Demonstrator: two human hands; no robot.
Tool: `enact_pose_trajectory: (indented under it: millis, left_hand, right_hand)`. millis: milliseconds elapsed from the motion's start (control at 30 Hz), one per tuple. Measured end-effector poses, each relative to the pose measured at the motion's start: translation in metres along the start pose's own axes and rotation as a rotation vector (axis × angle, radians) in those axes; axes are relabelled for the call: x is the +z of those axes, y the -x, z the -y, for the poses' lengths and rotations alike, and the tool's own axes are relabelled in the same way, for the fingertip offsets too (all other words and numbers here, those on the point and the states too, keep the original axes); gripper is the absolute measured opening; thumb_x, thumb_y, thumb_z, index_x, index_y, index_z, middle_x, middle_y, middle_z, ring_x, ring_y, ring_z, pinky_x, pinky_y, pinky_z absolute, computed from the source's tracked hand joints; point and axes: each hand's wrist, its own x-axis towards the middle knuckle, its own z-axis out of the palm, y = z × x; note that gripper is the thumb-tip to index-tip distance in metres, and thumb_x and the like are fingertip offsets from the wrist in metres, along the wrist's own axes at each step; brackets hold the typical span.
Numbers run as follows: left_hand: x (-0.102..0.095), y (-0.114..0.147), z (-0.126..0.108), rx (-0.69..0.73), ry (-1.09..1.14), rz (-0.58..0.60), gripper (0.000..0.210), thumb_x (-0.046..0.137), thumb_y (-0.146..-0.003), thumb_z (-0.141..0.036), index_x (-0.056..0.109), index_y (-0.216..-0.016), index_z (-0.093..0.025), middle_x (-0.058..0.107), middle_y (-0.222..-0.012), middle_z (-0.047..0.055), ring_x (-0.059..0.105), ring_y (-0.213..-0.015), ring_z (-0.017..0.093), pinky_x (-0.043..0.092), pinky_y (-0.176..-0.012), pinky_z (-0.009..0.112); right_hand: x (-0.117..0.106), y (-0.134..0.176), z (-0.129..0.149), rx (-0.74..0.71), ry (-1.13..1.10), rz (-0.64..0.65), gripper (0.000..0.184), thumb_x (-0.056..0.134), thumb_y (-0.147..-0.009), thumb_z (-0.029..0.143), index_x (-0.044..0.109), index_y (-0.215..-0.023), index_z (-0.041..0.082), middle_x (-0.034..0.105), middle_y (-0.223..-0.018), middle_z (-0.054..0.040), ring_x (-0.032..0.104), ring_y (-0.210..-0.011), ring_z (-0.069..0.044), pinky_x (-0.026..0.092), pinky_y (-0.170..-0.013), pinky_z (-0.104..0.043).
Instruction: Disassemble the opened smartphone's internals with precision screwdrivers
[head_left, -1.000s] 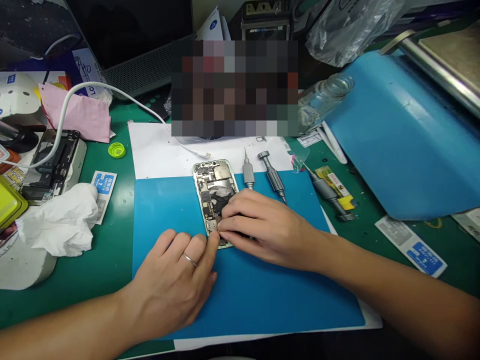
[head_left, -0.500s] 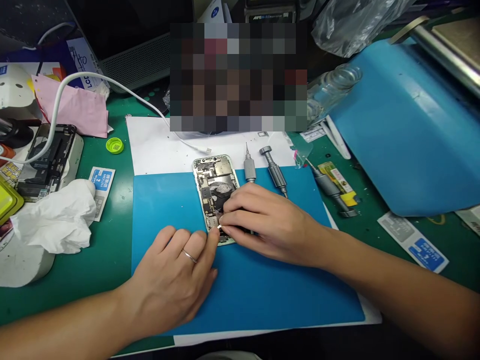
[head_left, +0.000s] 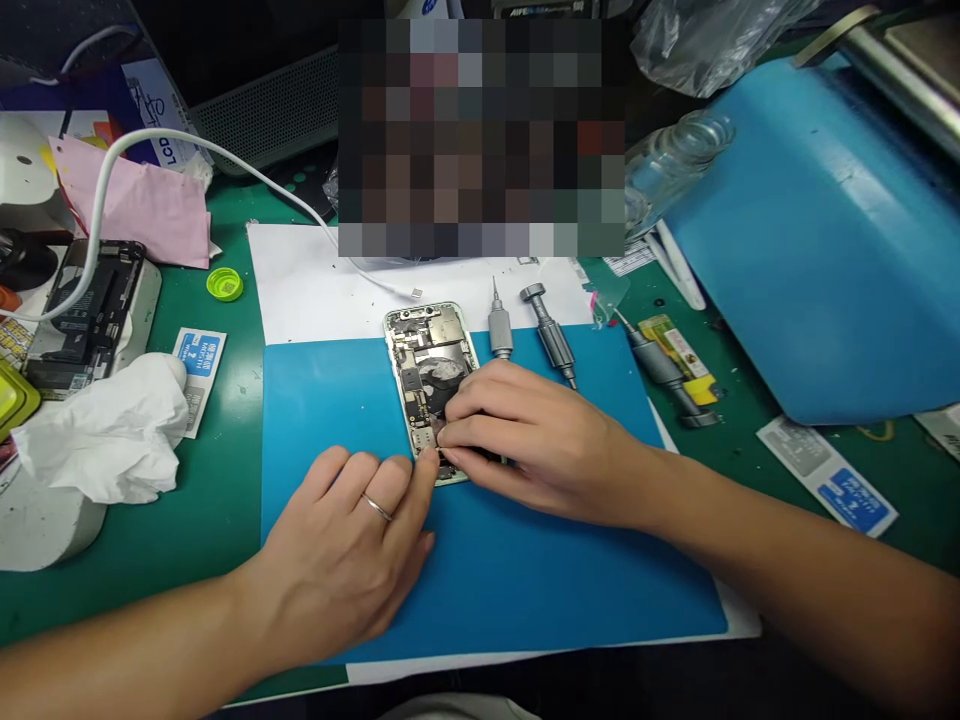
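An opened smartphone [head_left: 437,355] with its circuit boards bare lies on the blue mat [head_left: 330,400]. At its lower end, the bent index finger of my left hand [head_left: 360,540] touches the bottom left part, the other fingers curled in. From the right, my right hand [head_left: 540,440] reaches over the lower half of the phone, its thumb and fingers closed in a pinch beside that left fingertip. Whatever lies between these fingertips is too small or hidden to tell. Just beyond the right hand are two grey screwdrivers, one upright-pointing [head_left: 499,330] and one slanted [head_left: 551,335].
Another grey screwdriver [head_left: 667,375] lies to the right by a yellow packet. A white cable [head_left: 225,155] arches in to the white paper [head_left: 300,280]. At left are crumpled tissue [head_left: 105,430], a green cap [head_left: 224,284] and a second opened phone [head_left: 90,310]. A glass jar [head_left: 675,165] lies behind.
Both hands keep nearly the same pose at the phone's lower end. A small pale bit seen between the fingertips earlier no longer shows clearly. The whole view has shifted slightly.
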Motion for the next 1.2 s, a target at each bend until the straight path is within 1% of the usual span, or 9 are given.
enact_pose_trajectory:
  millis: [167, 333, 500, 733, 1000, 1200]
  left_hand:
    - [-0.0003, -0.0019, 0.0001, 0.008, -0.002, -0.019, 0.051, 0.052, -0.104, -0.026, 0.048, -0.148, 0.0, 0.067, -0.112, 0.013, 0.056, -0.09, 0.026, 0.041, -0.08, 0.042]
    - [-0.0002, -0.0028, 0.0001, 0.001, 0.026, -0.082, 0.041, 0.049, -0.105, -0.024, 0.053, -0.139, -0.002, 0.07, -0.113, 0.013, 0.056, -0.09, 0.027, 0.041, -0.083, 0.043]
    - [0.0004, -0.001, 0.0014, 0.014, 0.035, -0.061, 0.031, 0.05, -0.104, -0.024, 0.059, -0.129, -0.008, 0.07, -0.11, 0.011, 0.057, -0.087, 0.026, 0.039, -0.078, 0.043]
    - [0.0023, -0.0018, 0.0024, 0.022, 0.032, -0.049, 0.038, 0.052, -0.103, -0.024, 0.056, -0.137, -0.007, 0.069, -0.111, 0.012, 0.055, -0.088, 0.026, 0.041, -0.079, 0.043]
    - [0.0037, -0.001, 0.0022, 0.024, 0.038, -0.055, 0.031, 0.051, -0.103, -0.024, 0.059, -0.129, -0.008, 0.069, -0.11, 0.011, 0.055, -0.087, 0.026, 0.038, -0.077, 0.043]
    - [0.0032, -0.002, 0.0008, 0.022, 0.04, -0.055, 0.03, 0.051, -0.103, -0.023, 0.059, -0.128, -0.008, 0.069, -0.109, 0.012, 0.055, -0.086, 0.027, 0.037, -0.076, 0.043]
  right_hand:
    - [-0.0004, 0.0004, 0.0003, 0.016, -0.017, 0.004, 0.006, 0.065, -0.097, 0.014, 0.07, -0.099, 0.017, 0.072, -0.092, -0.0069, 0.064, -0.09, -0.019, 0.057, -0.083, -0.035]
    - [0.001, 0.0, 0.0005, 0.017, -0.016, -0.003, 0.006, 0.064, -0.099, 0.015, 0.069, -0.096, 0.017, 0.071, -0.091, -0.0067, 0.063, -0.09, -0.019, 0.056, -0.082, -0.034]
    - [0.0024, 0.0, 0.0014, 0.007, -0.012, -0.007, 0.006, 0.065, -0.099, 0.016, 0.068, -0.094, 0.016, 0.071, -0.089, -0.0064, 0.063, -0.089, -0.019, 0.056, -0.083, -0.034]
    - [0.0037, 0.0002, 0.0016, 0.006, -0.017, -0.009, 0.007, 0.065, -0.099, 0.016, 0.067, -0.093, 0.016, 0.071, -0.089, -0.0061, 0.063, -0.089, -0.019, 0.055, -0.083, -0.034]
    - [0.0064, -0.0017, 0.0036, 0.008, -0.018, -0.027, 0.007, 0.068, -0.098, 0.017, 0.068, -0.092, 0.015, 0.07, -0.089, -0.0073, 0.063, -0.088, -0.019, 0.054, -0.082, -0.034]
    - [0.0079, -0.0048, 0.0056, 0.002, 0.005, -0.049, 0.005, 0.068, -0.098, 0.017, 0.069, -0.093, 0.014, 0.069, -0.09, -0.0074, 0.06, -0.088, -0.019, 0.053, -0.083, -0.033]
